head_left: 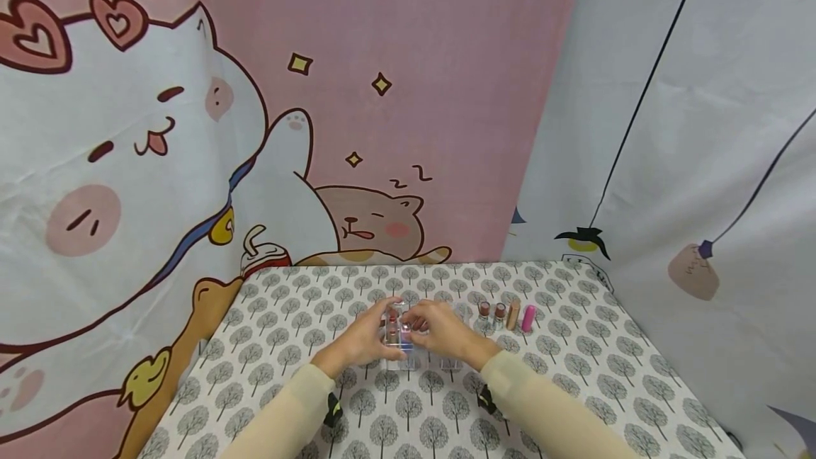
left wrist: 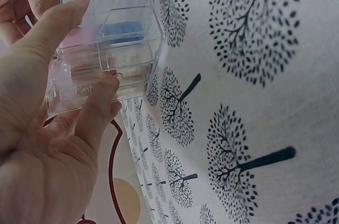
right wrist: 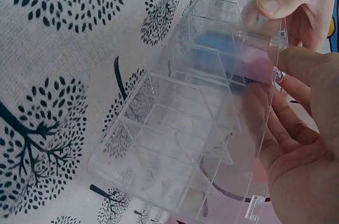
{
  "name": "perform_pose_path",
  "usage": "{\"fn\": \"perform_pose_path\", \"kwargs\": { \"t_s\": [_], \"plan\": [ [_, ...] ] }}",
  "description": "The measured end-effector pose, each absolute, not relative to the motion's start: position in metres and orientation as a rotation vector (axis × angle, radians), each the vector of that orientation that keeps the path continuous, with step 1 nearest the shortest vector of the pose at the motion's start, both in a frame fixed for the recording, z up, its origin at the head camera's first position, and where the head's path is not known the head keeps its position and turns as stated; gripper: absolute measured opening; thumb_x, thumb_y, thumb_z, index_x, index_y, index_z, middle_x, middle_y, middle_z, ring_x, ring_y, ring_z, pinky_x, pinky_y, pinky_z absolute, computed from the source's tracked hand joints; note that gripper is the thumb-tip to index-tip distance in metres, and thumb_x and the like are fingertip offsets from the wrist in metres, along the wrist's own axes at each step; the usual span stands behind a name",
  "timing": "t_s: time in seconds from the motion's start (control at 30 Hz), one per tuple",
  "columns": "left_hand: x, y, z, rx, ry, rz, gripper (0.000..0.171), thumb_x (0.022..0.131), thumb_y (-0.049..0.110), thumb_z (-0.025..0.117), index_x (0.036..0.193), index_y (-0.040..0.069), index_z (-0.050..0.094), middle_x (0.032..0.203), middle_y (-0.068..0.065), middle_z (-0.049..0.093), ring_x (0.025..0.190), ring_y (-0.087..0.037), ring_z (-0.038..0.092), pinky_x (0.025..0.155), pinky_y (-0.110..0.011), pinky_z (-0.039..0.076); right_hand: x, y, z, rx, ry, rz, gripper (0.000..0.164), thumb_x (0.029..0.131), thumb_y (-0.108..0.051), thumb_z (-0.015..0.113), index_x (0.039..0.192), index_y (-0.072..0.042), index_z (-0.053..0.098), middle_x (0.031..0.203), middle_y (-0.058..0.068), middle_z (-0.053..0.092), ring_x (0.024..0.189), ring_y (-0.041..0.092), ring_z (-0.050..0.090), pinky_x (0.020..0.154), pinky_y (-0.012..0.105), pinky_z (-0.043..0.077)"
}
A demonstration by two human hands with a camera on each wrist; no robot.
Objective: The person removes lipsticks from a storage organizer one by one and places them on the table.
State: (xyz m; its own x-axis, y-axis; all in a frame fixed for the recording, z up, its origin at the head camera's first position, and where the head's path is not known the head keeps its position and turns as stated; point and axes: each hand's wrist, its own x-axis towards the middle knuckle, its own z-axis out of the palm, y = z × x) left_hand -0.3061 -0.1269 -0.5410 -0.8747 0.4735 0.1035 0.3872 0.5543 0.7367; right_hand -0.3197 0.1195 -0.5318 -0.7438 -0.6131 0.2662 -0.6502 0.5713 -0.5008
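Note:
A clear plastic organizer box [head_left: 400,365] with divided compartments is in front of me on the table. My left hand [head_left: 371,335] grips its left end, thumb on one edge and fingers round the opposite one. Inside lie a brown-red lipstick [head_left: 392,328] and a tube with a pink end [right wrist: 257,62] and a blue body [right wrist: 212,49]. My right hand [head_left: 440,328] curls over the box, its thumb and fingers pinching the pink end of that tube. Its fingertips are partly hidden behind the clear wall. Several compartments [right wrist: 169,113] farther right hold nothing visible.
Right of the box stand two brown-capped lipsticks [head_left: 484,310] [head_left: 500,314], a tan tube [head_left: 513,315] and a bright pink tube [head_left: 528,318]. A tree-patterned cloth [head_left: 382,423] covers the table. Behind it hangs a cartoon-printed curtain [head_left: 459,126].

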Motion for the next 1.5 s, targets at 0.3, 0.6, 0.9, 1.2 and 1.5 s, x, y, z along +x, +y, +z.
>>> {"fn": "perform_pose_path", "kwargs": {
  "t_s": [0.3,0.6,0.9,1.2,1.5],
  "plan": [
    [-0.3068,-0.1269,-0.5394,0.722,2.72,1.157,0.119,0.085,0.031,0.108,0.18,0.018,0.037,0.159,-0.019,0.065,0.138,-0.038,0.071,0.12,-0.063,0.062,-0.3206,0.1155,-0.5319,1.076,-2.714,0.969,0.025,0.098,-0.006,0.093,0.121,-0.007,0.083,0.114,0.008,0.085,0.1,0.024,0.083,0.09,0.04,0.075],
    [-0.3064,-0.1287,-0.5406,0.71,2.691,1.155,0.125,0.086,0.034,0.108,0.183,0.017,0.032,0.165,-0.018,0.063,0.146,-0.042,0.068,0.125,-0.065,0.059,-0.3208,0.1149,-0.5337,1.054,-2.724,1.005,0.023,0.097,-0.003,0.093,0.116,-0.009,0.083,0.11,0.005,0.086,0.095,0.011,0.08,0.085,0.018,0.068],
    [-0.3077,-0.1334,-0.54,0.716,2.638,1.188,0.127,0.087,0.03,0.107,0.184,0.015,0.027,0.166,-0.022,0.062,0.141,-0.043,0.072,0.121,-0.062,0.062,-0.3218,0.1165,-0.5349,1.041,-2.732,1.026,0.02,0.099,-0.005,0.092,0.117,-0.008,0.083,0.108,0.004,0.085,0.095,0.012,0.08,0.084,0.017,0.067],
    [-0.3071,-0.1341,-0.5372,0.746,2.706,1.109,0.119,0.086,0.034,0.108,0.177,0.009,0.036,0.154,-0.018,0.07,0.125,-0.029,0.077,0.105,-0.047,0.069,-0.3212,0.1189,-0.5344,1.029,-2.731,1.012,0.025,0.099,-0.004,0.091,0.122,-0.003,0.083,0.111,0.006,0.085,0.096,0.012,0.08,0.086,0.017,0.068],
    [-0.3076,-0.1343,-0.5385,0.749,2.731,1.083,0.115,0.085,0.036,0.108,0.174,0.011,0.039,0.148,-0.016,0.072,0.123,-0.026,0.076,0.104,-0.044,0.069,-0.3172,0.1215,-0.53,1.018,-2.709,1.062,0.025,0.101,-0.005,0.09,0.125,-0.004,0.082,0.115,0.005,0.085,0.101,0.014,0.081,0.094,0.03,0.073]
  ]
}}
